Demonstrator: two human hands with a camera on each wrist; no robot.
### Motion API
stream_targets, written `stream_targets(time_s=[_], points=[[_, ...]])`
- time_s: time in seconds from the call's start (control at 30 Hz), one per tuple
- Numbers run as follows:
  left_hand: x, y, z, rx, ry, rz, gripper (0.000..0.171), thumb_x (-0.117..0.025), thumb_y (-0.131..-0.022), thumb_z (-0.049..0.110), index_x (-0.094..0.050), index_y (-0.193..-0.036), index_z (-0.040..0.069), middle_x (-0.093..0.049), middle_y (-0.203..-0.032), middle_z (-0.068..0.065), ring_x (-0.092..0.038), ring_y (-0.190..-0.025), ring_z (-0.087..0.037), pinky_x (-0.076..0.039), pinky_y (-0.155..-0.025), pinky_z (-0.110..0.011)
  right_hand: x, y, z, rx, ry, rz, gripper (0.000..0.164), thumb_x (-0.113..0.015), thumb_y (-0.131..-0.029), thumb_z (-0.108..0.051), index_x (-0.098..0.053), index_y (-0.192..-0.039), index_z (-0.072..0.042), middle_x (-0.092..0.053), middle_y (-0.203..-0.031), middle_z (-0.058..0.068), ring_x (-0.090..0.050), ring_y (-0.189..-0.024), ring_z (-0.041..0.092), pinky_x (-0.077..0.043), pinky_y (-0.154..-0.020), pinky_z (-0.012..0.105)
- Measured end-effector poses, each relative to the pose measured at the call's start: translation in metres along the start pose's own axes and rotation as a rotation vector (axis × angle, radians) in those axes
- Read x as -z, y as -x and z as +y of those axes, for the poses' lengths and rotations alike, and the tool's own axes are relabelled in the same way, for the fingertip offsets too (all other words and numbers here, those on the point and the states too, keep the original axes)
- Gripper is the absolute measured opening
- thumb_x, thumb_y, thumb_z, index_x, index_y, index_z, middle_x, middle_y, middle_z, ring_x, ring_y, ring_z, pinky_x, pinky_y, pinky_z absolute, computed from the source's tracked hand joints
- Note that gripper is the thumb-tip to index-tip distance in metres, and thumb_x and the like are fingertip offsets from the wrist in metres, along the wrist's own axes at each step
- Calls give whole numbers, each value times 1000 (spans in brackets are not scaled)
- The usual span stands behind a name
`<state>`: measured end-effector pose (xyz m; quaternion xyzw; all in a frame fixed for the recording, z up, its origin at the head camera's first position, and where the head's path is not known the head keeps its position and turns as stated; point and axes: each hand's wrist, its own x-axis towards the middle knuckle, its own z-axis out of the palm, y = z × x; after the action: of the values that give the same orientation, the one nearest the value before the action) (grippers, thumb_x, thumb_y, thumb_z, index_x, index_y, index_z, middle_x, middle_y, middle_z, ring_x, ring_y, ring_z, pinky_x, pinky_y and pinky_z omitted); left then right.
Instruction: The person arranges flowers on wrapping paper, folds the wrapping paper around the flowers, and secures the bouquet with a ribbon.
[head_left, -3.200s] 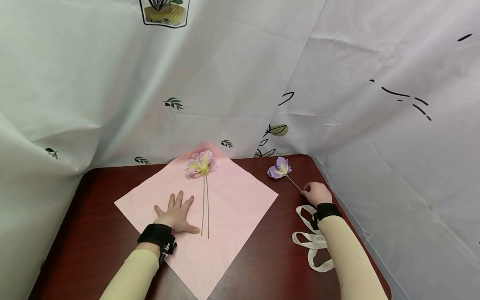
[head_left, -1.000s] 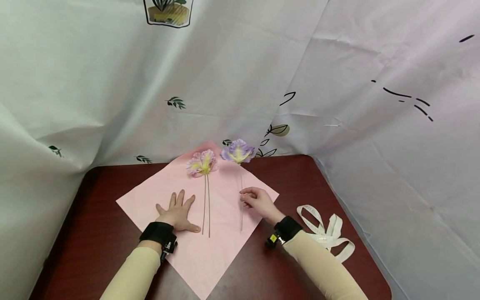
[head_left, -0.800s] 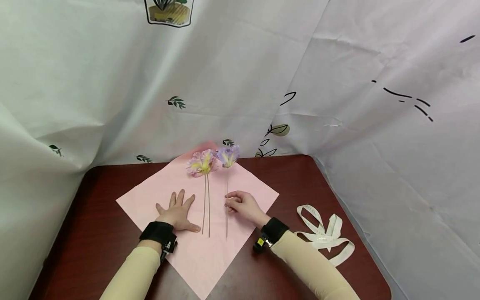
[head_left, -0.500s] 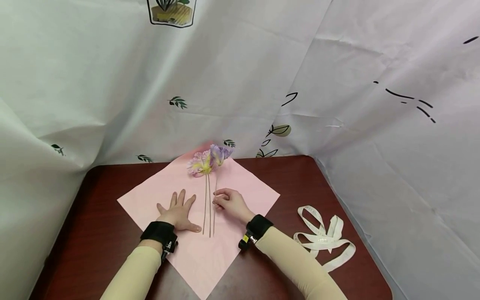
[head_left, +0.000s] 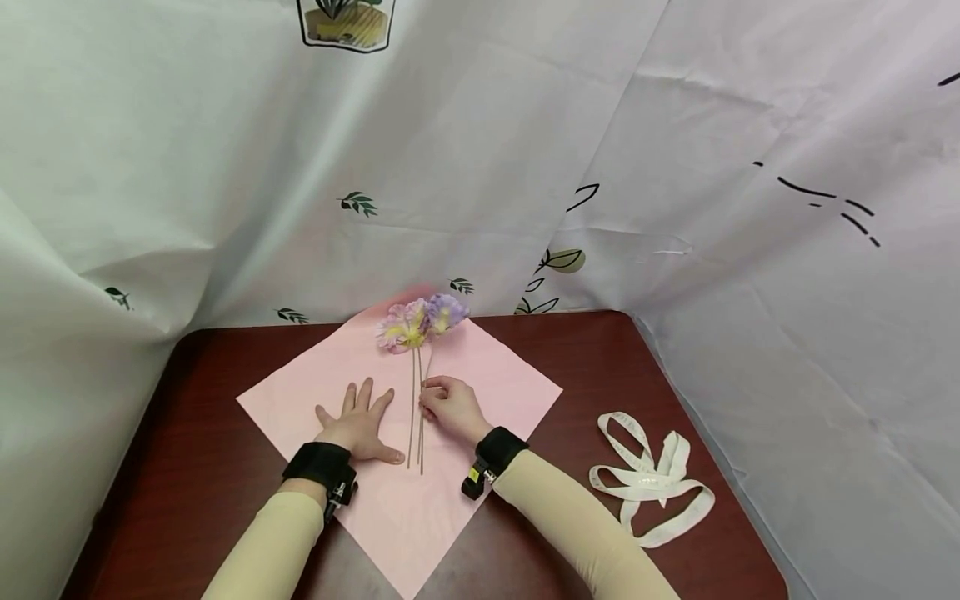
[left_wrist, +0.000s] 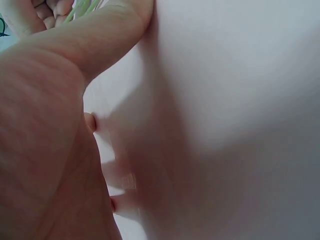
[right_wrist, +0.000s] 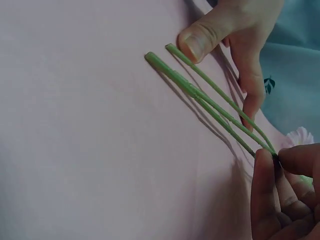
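My left hand lies flat with fingers spread on a square pink sheet of wrapping paper. To its right, my right hand pinches the thin stem of a purple flower between thumb and fingers. The purple bloom overlaps a pink-and-yellow bloom, from which two long stems run down the paper. In the right wrist view the green stems come together at the pinching fingertips. Their cut ends lie near the left thumb.
A white printed ribbon lies in loose loops on the dark red-brown table, right of the paper. A pale patterned cloth hangs behind the table. The paper's far corner reaches up to this cloth.
My right hand has carried the purple flower from the table's right side leftward onto the paper, up against the pink bloom and its stems. My left hand has stayed in place.
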<state>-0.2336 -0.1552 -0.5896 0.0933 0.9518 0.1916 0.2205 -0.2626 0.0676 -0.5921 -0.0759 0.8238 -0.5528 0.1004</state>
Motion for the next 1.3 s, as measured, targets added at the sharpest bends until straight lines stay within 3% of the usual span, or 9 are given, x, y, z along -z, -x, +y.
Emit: stream_targets(time_s=[0.17, 0.37, 0.53, 0.73, 0.9, 1.13, 1.3], points=[[-2, -2, -1, -6, -1, 11, 130, -94, -77, 69, -31, -176, 13, 0, -183, -29, 4, -167, -57, 4, -111, -96, 0, 1, 0, 13, 71, 65, 47, -70, -101, -9, -67, -147, 0, -80, -83, 2, -70, -69, 9, -55, -73, 25], [-6, -8, -6, -11, -5, 26, 131, -95, -77, 67, -29, -177, 13, 1, -183, -29, 5, -166, -58, 3, -111, -97, -1, 5, -4, 52, 70, 140, 48, -69, -103, -6, -65, -150, -1, -83, -95, 6, -71, -77, 5, -54, -75, 23], [-1, -2, -2, -2, -9, 10, 129, -94, -78, 67, -30, -177, 14, 1, -183, -28, 5, -167, -56, 3, -112, -96, -2, 4, -5, 72, 40, 104, 48, -67, -103, -1, -64, -150, 1, -83, -97, 8, -74, -77, 10, -56, -73, 21], [-6, -5, -4, -8, -12, 21, 129, -94, -78, 67, -29, -177, 14, 1, -183, -28, 4, -167, -57, 2, -111, -97, -2, -2, -1, 68, 182, 23, 43, -72, -103, -9, -70, -145, 1, -81, -99, 4, -69, -77, 4, -56, -80, 25], [-11, -11, -8, -15, -18, 35, 131, -95, -77, 68, -30, -177, 14, 0, -183, -29, 4, -166, -58, 1, -110, -98, 0, -4, 1, 87, 250, 29, 42, -72, -101, -11, -73, -141, 3, -81, -102, 5, -65, -80, 3, -55, -83, 26], [-11, -13, -11, -16, -22, 41, 131, -95, -76, 68, -30, -177, 13, 0, -183, -30, 4, -166, -58, 0, -109, -98, -1, -6, -2, 95, 192, 71, 48, -72, -100, -8, -69, -146, 4, -78, -99, 4, -61, -73, -1, -51, -76, 22], [-10, -12, -9, -16, -23, 40, 131, -95, -76, 68, -31, -176, 13, 0, -183, -29, 3, -166, -58, 1, -109, -98, -2, -8, -4, 83, 173, 85, 50, -73, -99, -7, -68, -148, 3, -77, -100, 4, -65, -77, 0, -52, -79, 20]])
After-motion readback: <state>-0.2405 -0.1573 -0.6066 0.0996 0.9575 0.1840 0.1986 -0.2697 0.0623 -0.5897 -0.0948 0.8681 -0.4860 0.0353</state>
